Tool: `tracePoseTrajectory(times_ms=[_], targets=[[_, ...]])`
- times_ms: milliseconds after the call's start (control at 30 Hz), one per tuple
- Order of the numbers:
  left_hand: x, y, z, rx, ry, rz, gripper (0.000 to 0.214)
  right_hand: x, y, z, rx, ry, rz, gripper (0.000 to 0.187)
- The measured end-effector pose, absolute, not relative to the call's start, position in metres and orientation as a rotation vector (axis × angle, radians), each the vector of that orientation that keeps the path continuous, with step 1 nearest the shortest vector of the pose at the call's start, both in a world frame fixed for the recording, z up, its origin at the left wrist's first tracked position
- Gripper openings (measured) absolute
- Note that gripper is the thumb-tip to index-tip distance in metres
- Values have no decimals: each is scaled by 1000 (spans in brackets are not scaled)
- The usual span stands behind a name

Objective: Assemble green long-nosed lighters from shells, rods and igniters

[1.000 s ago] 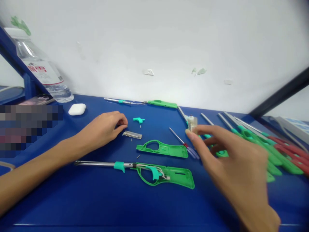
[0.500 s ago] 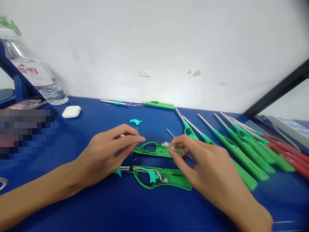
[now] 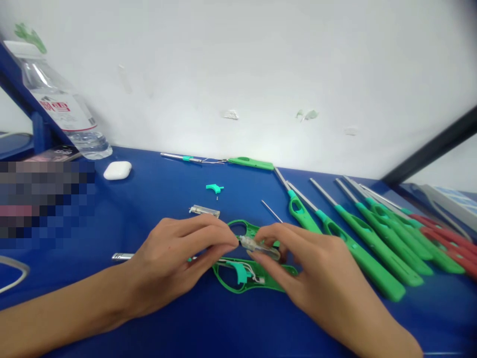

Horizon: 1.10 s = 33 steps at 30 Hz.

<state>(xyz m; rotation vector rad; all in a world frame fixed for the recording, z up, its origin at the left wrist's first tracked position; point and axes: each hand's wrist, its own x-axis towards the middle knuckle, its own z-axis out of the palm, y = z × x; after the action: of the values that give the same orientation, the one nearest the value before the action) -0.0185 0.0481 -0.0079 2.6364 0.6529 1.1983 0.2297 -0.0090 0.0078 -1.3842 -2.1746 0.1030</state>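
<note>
My right hand [image 3: 311,258] pinches a small clear lighter fuel tank [image 3: 263,248] between thumb and fingers, its valve end pointing left. At that end, the fingertips of my left hand [image 3: 186,248] are pressed together; anything between them is too small to make out. Beneath my hands lies an open green lighter shell half [image 3: 227,287] with a teal trigger [image 3: 241,272] and white wires in it. Another green shell half [image 3: 235,223] is just behind, partly covered by my right hand. A second clear tank [image 3: 204,211] lies beyond my left hand.
A loose teal trigger [image 3: 214,188] and a thin metal rod [image 3: 272,211] lie farther back. Several green lighters [image 3: 376,241] and red ones [image 3: 447,233] line the right. A disassembled lighter [image 3: 250,162] rests by the wall. A white case [image 3: 118,170] and water bottle [image 3: 70,109] stand left.
My left hand has moved right, bringing its fingertips to the tank's valve end. My right hand has shifted slightly left with the tank. The second clear tank has come into view.
</note>
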Motion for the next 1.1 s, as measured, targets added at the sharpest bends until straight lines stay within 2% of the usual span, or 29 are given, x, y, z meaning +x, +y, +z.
tracePoseTrajectory(times_ms=[767,1100], targets=[[-17,47,-8,2616,678,1199,15,227,-9,8,-1336,-2186,51,11],[-18,50,-13,2635,709,1270,21,225,-11,8,-1307,-2225,70,19]])
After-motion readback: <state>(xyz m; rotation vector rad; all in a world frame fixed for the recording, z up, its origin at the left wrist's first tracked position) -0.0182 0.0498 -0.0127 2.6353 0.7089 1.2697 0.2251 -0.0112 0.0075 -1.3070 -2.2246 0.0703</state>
